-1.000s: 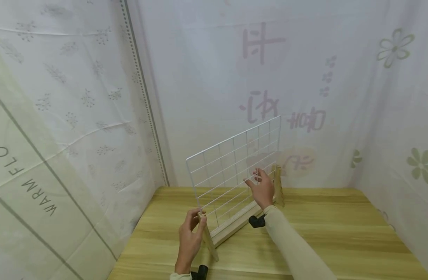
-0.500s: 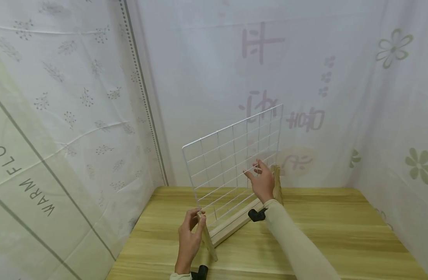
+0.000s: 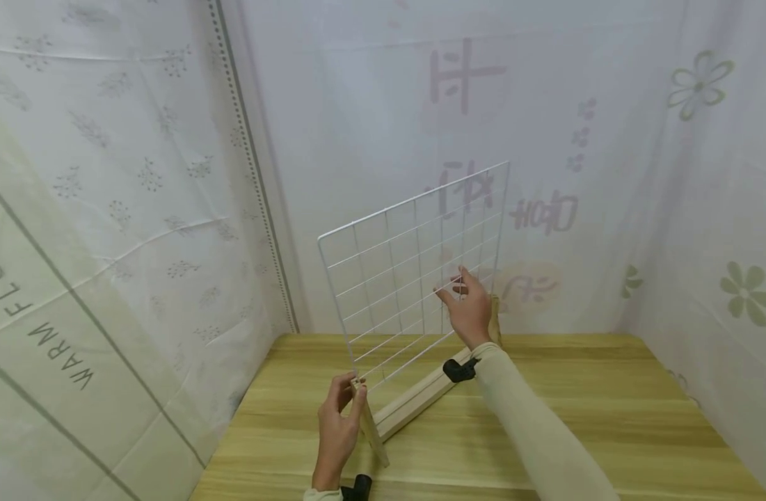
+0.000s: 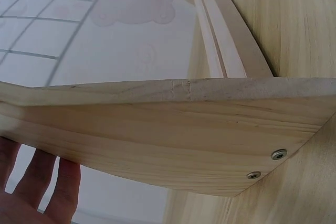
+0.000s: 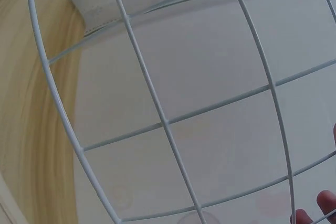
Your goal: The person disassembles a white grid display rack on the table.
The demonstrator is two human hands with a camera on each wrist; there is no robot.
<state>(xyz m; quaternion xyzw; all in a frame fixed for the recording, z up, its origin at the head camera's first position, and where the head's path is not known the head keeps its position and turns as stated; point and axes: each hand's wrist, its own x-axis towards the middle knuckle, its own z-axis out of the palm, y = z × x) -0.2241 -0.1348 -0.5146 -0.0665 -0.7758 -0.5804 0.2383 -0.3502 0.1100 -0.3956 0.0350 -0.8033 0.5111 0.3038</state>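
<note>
A white wire grid (image 3: 414, 264) stands tilted above a wooden base bar (image 3: 420, 398), its lower edge clear of the bar. My right hand (image 3: 472, 309) pinches the grid's wires right of its middle; in the right wrist view, fingertips (image 5: 326, 202) show at the wires. My left hand (image 3: 340, 424) grips the top of the near wooden side panel (image 3: 373, 433), beside the grid's lower left corner. In the left wrist view, curled fingers (image 4: 63, 187) lie along that panel (image 4: 157, 135), which has two metal screws near its bottom. The far side panel (image 3: 495, 320) is partly behind my right hand.
The wooden frame stands on a wood-grain table (image 3: 583, 410). Patterned cloth hangs behind the table (image 3: 370, 104) and along both sides. Black wrist devices are strapped at the right wrist (image 3: 460, 369) and the left wrist (image 3: 359, 487).
The grid has risen from the base bar, with my right hand moving upward on it. My left hand has stayed at the near panel's top. The view has shifted slightly.
</note>
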